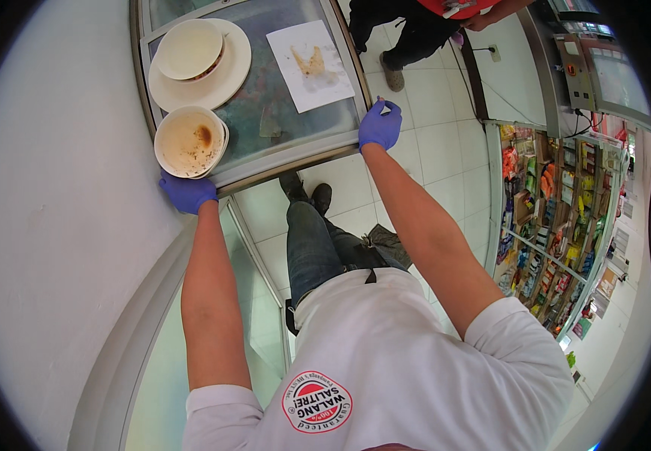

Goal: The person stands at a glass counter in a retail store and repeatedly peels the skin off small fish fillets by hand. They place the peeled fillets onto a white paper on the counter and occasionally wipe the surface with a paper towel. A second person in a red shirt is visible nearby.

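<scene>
My left hand (188, 191), in a blue-violet glove, is at the near left corner of a glass-topped case (241, 132). It touches or sits just under the near side of stacked white bowls (182, 144); its fingertips are hidden. Brown stains and specks mark the inside of the top bowl. Beyond it, an upturned white bowl (189, 48) covers reddish bits on a white oval plate (235, 79). My right hand (381, 123), gloved alike, is at the case's near right corner with curled fingers. Whether it grips anything is unclear. A stained white paper sheet (325, 84) lies on the glass.
A white wall (77, 141) borders the case on the left. Another person (415, 34) stands beyond the right side on the tiled floor (432, 146). Farther right are a steel appliance (576, 73) and a shelf of packaged goods (556, 220). A glass panel (252, 282) is below my left arm.
</scene>
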